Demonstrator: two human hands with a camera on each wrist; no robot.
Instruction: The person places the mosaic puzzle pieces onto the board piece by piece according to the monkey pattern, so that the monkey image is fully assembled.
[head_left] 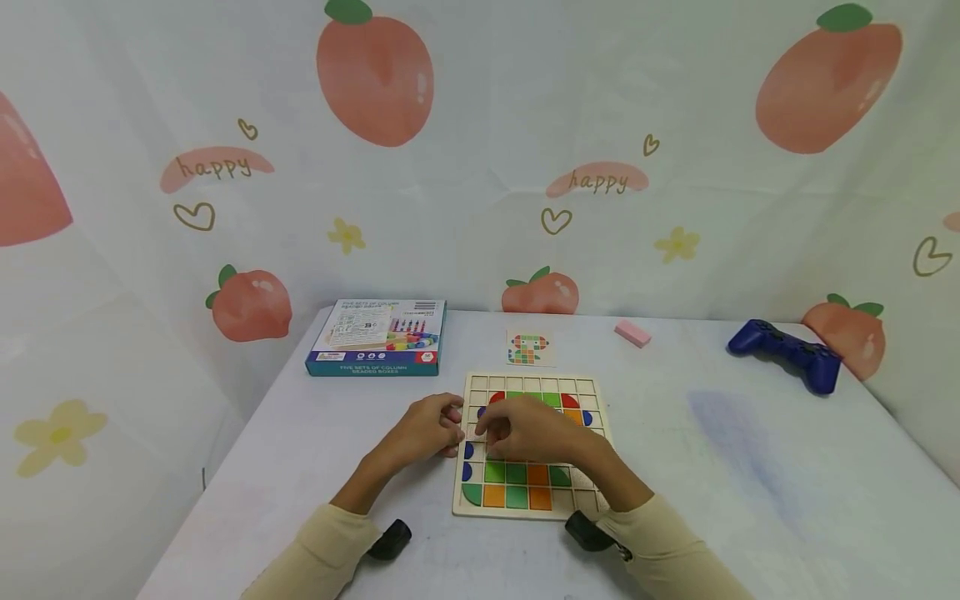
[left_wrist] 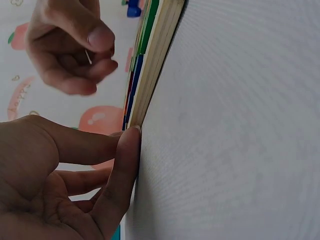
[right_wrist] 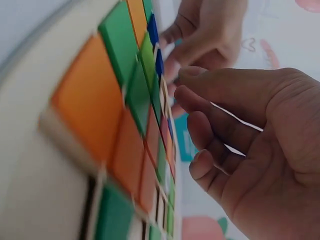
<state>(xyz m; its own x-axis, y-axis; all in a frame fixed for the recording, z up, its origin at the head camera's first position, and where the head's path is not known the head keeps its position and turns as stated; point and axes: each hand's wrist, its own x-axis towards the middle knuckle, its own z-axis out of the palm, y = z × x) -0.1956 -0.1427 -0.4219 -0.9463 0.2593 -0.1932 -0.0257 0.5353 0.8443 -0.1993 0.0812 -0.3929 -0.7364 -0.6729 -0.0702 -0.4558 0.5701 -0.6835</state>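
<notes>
A square wooden grid board (head_left: 517,516) lies on the table with orange, green, red and blue tiles in its cells. At its left edge is my left hand (head_left: 429,429); in the left wrist view the thumb and a finger pinch the edge of the board (left_wrist: 156,65). My right hand (head_left: 528,429) is over the board's middle and covers part of the pattern. In the right wrist view that hand's fingers (right_wrist: 196,125) are loosely bent, thumb and index tips near each other, with nothing showing between them. Orange tiles (right_wrist: 87,100) appear close by.
Behind the board lies a small pattern card (head_left: 529,348). A boxed bead set (head_left: 377,337) is at the back left. To the right are a pink block (head_left: 632,333) and a dark blue game controller (head_left: 783,354). A printed cloth (head_left: 465,208) hangs behind the table.
</notes>
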